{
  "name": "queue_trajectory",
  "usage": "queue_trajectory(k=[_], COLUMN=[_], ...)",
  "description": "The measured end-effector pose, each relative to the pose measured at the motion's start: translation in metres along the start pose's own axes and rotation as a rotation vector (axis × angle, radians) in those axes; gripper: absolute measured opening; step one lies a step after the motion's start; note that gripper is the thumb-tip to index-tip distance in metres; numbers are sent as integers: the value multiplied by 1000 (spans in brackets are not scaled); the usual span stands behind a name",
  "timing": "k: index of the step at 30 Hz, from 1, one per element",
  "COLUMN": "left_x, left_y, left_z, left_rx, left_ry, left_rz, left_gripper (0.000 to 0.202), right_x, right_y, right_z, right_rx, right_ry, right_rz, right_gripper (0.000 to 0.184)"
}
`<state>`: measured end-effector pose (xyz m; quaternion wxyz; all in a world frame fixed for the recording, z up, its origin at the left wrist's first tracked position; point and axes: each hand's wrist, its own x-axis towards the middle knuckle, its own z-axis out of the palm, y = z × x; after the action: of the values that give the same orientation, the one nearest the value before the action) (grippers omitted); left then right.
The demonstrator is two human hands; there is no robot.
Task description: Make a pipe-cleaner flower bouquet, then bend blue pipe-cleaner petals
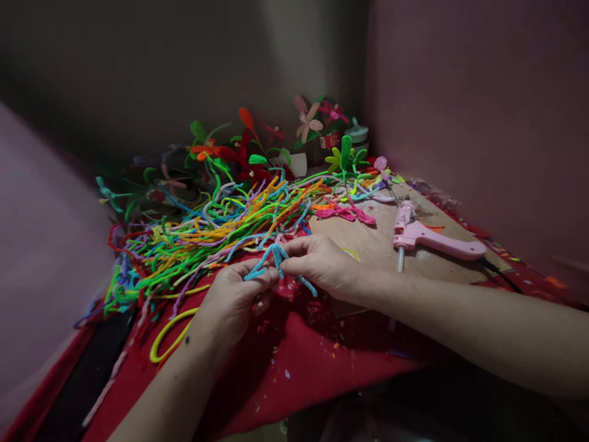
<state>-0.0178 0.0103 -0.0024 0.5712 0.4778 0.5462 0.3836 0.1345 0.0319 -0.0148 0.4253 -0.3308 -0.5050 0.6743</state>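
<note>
A light blue pipe cleaner (278, 256), bent into several folds, is held between my two hands over the front of the table. My left hand (234, 291) pinches its left part between thumb and fingers. On the other side, the thumb and index finger of my right hand (317, 264) grip the folds near the middle. One blue end sticks out below my right fingers. Behind both hands spreads a large pile of loose pipe cleaners (221, 227) in many colours.
A pink glue gun (432, 238) with a glue stick lies on a wooden board (368, 239) at right. Pipe cleaner flowers (309, 123) stand at the back beside a lidded container (358, 132). Scraps litter the red cloth (304, 362). A yellow loop (159, 347) lies by my left forearm.
</note>
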Motion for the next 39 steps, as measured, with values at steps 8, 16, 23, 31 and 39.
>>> queue_trajectory(k=[8, 16, 23, 31, 39], left_x=[-5, -3, -5, -20, -17], left_y=[-4, -5, 1, 5, 4], left_z=[9, 10, 1, -13, -13], left_rx=[25, 230, 214, 369, 956], left_ry=[44, 89, 31, 7, 149], left_rz=[-4, 59, 142, 424, 855], left_gripper=[19, 15, 31, 12, 9], right_x=[-2, 0, 1, 1, -1], right_y=[2, 2, 0, -7, -10], right_z=[1, -1, -5, -8, -7], right_rx=[20, -25, -32, -24, -118], right_ry=[-1, 5, -1, 20, 3], right_rz=[-66, -19, -42, 57, 39], right_gripper=[10, 12, 16, 17, 9])
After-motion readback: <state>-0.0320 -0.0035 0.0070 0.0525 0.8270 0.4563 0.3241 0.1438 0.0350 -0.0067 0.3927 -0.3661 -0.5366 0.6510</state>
